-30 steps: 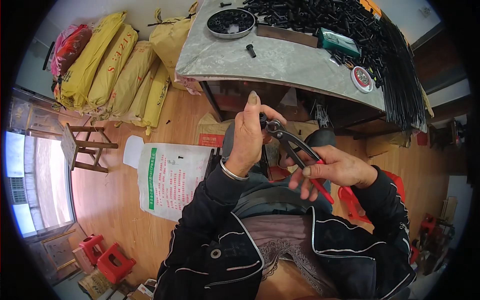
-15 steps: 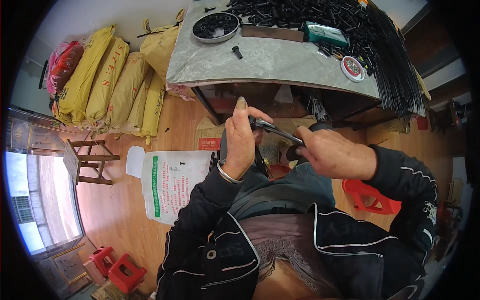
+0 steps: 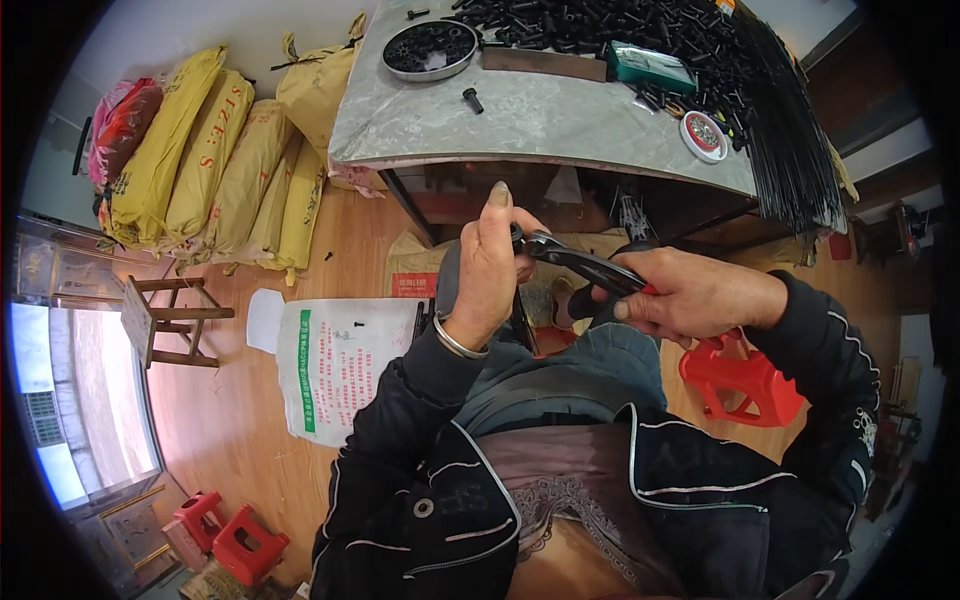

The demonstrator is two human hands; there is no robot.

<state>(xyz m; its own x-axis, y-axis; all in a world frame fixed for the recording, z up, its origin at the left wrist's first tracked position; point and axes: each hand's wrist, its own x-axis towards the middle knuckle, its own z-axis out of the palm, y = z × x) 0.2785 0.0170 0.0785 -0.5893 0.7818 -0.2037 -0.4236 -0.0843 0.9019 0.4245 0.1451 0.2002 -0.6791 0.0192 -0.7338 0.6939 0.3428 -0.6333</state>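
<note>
My left hand (image 3: 487,278) is closed around a small black cylindrical part (image 3: 516,236), its thumb pointing up. Most of that part is hidden by the fingers, so its full shape does not show. My right hand (image 3: 690,287) grips a pair of pliers (image 3: 580,258) with dark handles and a bit of red near the palm. The pliers' jaws meet the black part beside my left fingers; whether they clamp it I cannot tell. Both hands are above my lap, in front of the table (image 3: 560,120).
Black bolt-like parts (image 3: 560,20) are heaped on the table, beside a round tin (image 3: 432,70), a green box (image 3: 650,68), a white dish (image 3: 703,137) and long black rods (image 3: 800,150). Yellow sacks (image 3: 205,160), a wooden stool (image 3: 170,320) and a red stool (image 3: 740,380) surround me.
My right hand has shifted right and turned, so the pliers now show their broad side with the handles apart. My left hand has moved slightly right, still holding the black part.
</note>
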